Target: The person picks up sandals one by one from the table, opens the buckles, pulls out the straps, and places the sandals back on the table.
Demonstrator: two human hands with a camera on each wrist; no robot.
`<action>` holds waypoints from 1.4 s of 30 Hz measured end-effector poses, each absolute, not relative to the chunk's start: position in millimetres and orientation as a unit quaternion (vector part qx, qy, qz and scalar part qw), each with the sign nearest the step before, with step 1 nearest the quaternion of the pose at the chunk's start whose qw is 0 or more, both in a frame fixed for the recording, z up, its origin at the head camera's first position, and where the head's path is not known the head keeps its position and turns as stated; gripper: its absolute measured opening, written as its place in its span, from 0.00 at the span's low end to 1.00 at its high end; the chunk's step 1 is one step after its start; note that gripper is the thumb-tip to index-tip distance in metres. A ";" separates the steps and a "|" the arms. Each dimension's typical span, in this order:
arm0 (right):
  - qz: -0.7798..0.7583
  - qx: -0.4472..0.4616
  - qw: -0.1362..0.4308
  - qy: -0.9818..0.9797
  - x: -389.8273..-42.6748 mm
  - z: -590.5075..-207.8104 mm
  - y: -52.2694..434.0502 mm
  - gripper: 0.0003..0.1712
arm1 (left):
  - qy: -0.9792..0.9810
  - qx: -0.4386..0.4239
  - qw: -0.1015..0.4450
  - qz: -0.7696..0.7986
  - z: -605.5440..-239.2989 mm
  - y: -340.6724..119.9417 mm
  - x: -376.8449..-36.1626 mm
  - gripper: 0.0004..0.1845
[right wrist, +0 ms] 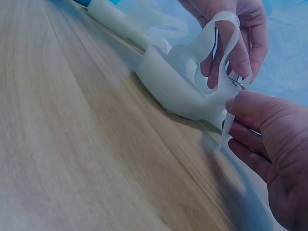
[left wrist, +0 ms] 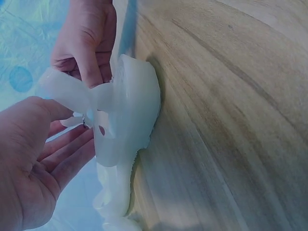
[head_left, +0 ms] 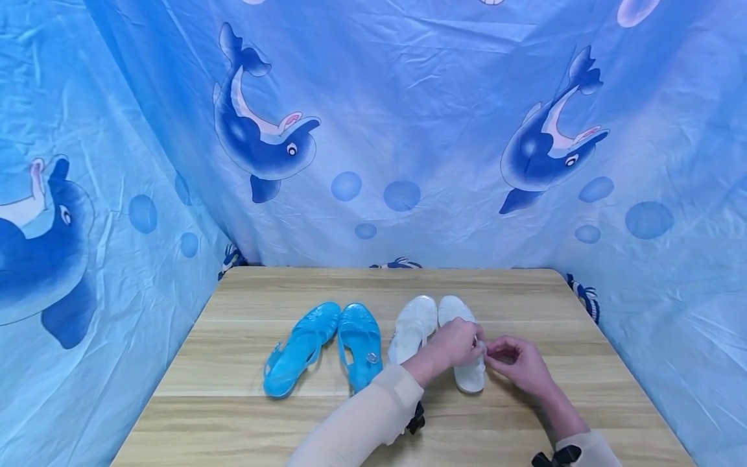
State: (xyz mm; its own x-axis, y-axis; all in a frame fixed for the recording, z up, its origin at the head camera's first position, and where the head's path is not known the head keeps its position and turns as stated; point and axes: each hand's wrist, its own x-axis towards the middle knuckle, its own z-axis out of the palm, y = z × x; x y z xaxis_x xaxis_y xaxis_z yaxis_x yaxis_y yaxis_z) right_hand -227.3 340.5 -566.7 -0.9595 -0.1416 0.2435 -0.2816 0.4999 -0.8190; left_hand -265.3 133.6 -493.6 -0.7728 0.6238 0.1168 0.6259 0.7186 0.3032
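A white translucent sandal lies on the wooden table with both hands at its ankle strap. My left hand reaches across the sandal and pinches the strap beside a small metal buckle. From the right side, my right hand pinches the strap's loose end between thumb and fingers. Its matching white sandal stands just to the left, partly hidden behind my left wrist. In the left wrist view the sandal's heel faces the camera.
A pair of blue sandals, one angled and one straighter, sits left of the white pair. My left sleeve covers part of the table. Blue dolphin-printed cloth encloses the table's back and sides.
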 end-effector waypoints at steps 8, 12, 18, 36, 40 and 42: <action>0.491 0.126 0.104 -0.856 -224.8 -562.9 335.9 0.13 | -0.930 -0.336 0.017 -0.148 -493.8 135.7 -262.8 0.09; 0.495 0.133 0.112 -0.851 -225.1 -565.0 335.0 0.13 | -0.932 -0.331 0.017 -0.150 -493.5 136.5 -261.9 0.08; 0.474 0.124 0.106 -0.865 -227.1 -569.4 336.8 0.15 | -0.930 -0.334 0.026 -0.153 -493.2 135.8 -261.0 0.09; 0.475 0.130 0.101 -0.864 -227.2 -567.9 338.3 0.19 | -0.930 -0.341 0.021 -0.136 -491.1 137.9 -260.2 0.09; 0.474 0.143 0.093 -0.864 -226.4 -568.9 339.0 0.17 | -0.936 -0.336 0.028 -0.102 -489.8 141.0 -258.6 0.07; 0.470 0.139 0.091 -0.867 -226.4 -568.7 338.8 0.16 | -0.938 -0.333 0.031 -0.094 -488.9 142.2 -258.5 0.07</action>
State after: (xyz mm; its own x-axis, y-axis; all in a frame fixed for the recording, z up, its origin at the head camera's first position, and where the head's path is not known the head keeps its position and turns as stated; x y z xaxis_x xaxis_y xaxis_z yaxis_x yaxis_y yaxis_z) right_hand -226.4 338.8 -568.7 -0.9446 -0.1556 0.2891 -0.3272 0.5188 -0.7898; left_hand -258.5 142.2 -488.9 -0.7768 0.6181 0.1208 0.6298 0.7611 0.1551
